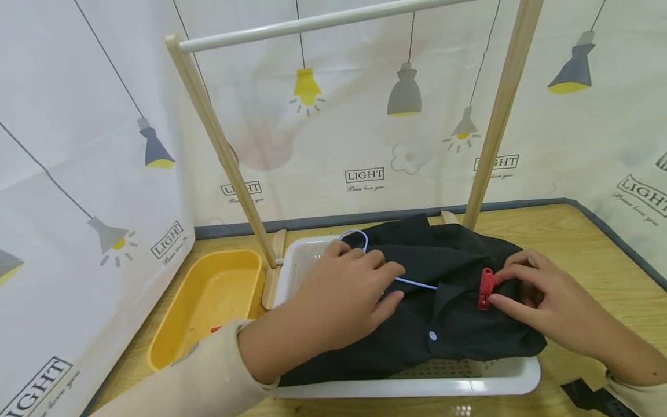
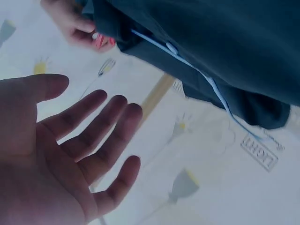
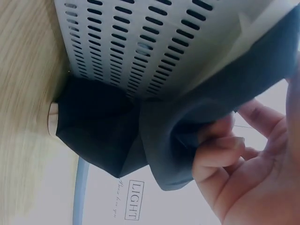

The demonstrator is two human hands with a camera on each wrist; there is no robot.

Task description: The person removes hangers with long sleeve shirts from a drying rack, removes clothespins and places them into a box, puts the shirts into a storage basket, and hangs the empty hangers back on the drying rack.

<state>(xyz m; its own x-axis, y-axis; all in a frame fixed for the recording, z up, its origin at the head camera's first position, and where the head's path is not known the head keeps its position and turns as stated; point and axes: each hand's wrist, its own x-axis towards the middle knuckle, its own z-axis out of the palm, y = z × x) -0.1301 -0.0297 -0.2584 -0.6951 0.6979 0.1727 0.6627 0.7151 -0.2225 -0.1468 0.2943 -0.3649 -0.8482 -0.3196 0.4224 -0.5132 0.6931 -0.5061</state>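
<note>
A dark buttoned garment (image 1: 396, 347) lies heaped over a white perforated basket (image 1: 406, 388). A light-blue hanger (image 1: 417, 283) shows partly along it, its hook (image 1: 359, 233) standing up at the back. On the garment's right part sits a red clip (image 1: 486, 288), which my right hand (image 1: 552, 307) pinches between thumb and fingers. Dark cloth hangs by the curled fingers of that hand (image 3: 248, 164) in the right wrist view. My left hand (image 1: 344, 289) is above the garment's left part; the left wrist view shows its fingers (image 2: 112, 136) loosely spread, holding nothing.
A yellow tray (image 1: 219, 284) stands at the left, with a small red item (image 1: 216, 329) in it. Behind the basket rises a rack with wooden posts (image 1: 502, 116) and a white top bar (image 1: 312, 22). A lamp-patterned wall covering (image 1: 333, 139) borders the wooden table (image 1: 589, 260).
</note>
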